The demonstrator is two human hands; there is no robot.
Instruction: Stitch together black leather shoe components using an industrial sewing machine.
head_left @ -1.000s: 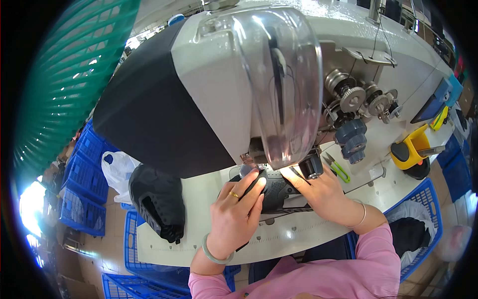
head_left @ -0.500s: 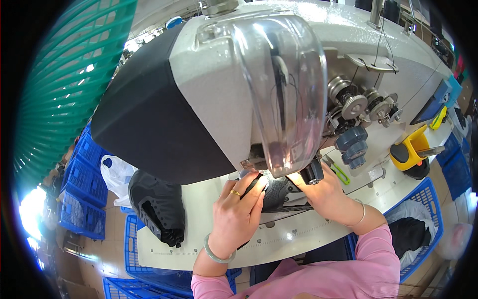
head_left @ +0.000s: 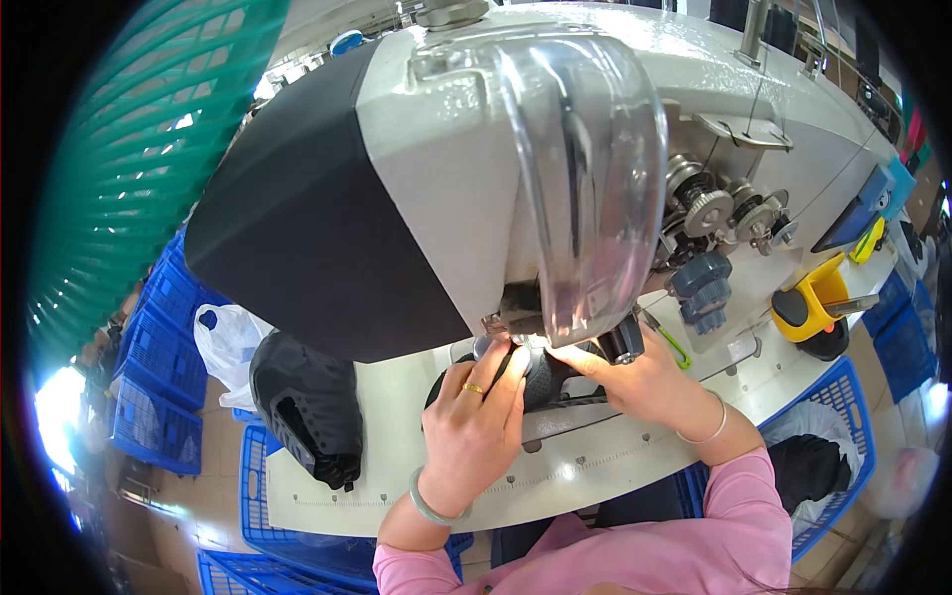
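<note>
Under the head of a white sewing machine [head_left: 436, 149], a black shoe upper [head_left: 541, 385] lies at the needle area, partly hidden by my fingers and the clear guard [head_left: 595, 198]. My left hand [head_left: 471, 412], with a gold ring and a pale bangle, is closed on the upper's left side, fingertips close to the needle area. From the right, my right hand [head_left: 643, 382] holds the upper's other side between thumb and fingers. Its fingers are partly covered by a black machine part [head_left: 623, 342]. The needle itself is hidden.
Another black upper [head_left: 309, 402] rests on the white table [head_left: 595, 471] to the left. Green-handled snips [head_left: 674, 347] and a yellow holder [head_left: 821, 297] are on the right. Blue crates [head_left: 159, 416] stand left, and a blue basket [head_left: 843, 436] with black pieces stands right.
The upper has turned and shifted under the machine head, and more of its black edge shows left of my left hand. Both hands stay on it. The view has shifted slightly.
</note>
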